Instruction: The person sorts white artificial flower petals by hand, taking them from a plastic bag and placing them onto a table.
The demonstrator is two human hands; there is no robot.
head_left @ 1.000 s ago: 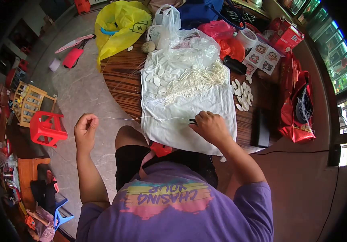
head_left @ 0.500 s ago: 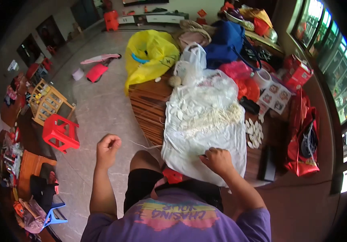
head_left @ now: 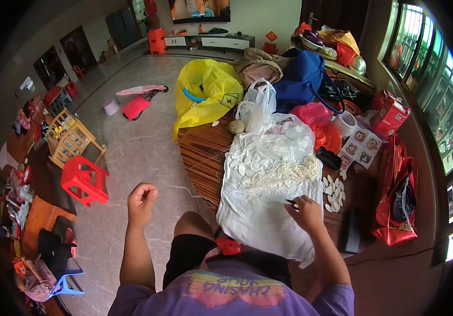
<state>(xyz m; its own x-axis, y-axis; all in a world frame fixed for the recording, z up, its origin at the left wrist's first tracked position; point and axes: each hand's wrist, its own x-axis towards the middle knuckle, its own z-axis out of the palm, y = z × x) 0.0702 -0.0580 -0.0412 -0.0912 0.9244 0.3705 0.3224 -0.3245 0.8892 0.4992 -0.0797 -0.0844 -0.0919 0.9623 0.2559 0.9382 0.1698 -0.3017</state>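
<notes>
My left hand [head_left: 143,203] is raised over the floor left of the table, its fingers curled in a pinch; a pale thread [head_left: 184,188] trails between it and the table, and what the fingertips hold is too small to name. My right hand [head_left: 306,210] is closed on a small dark pointed tool [head_left: 291,202] above the white cloth [head_left: 258,216]. On the cloth lie a heap of cream strings [head_left: 284,176] and several flat white pieces [head_left: 241,169]. More white pieces [head_left: 334,194] rest on the wood to the right.
Behind the cloth stand a yellow bag [head_left: 205,95], clear plastic bags [head_left: 284,134] and a blue bag [head_left: 300,79]. A black case [head_left: 351,231] and a red bag [head_left: 395,210] are at the right. A red stool [head_left: 84,179] stands on the floor at left.
The view has tilted up, showing more of the television. My right hand has moved slightly right, and the dark tool shows more clearly. My left hand's fingers are curled a little differently.
</notes>
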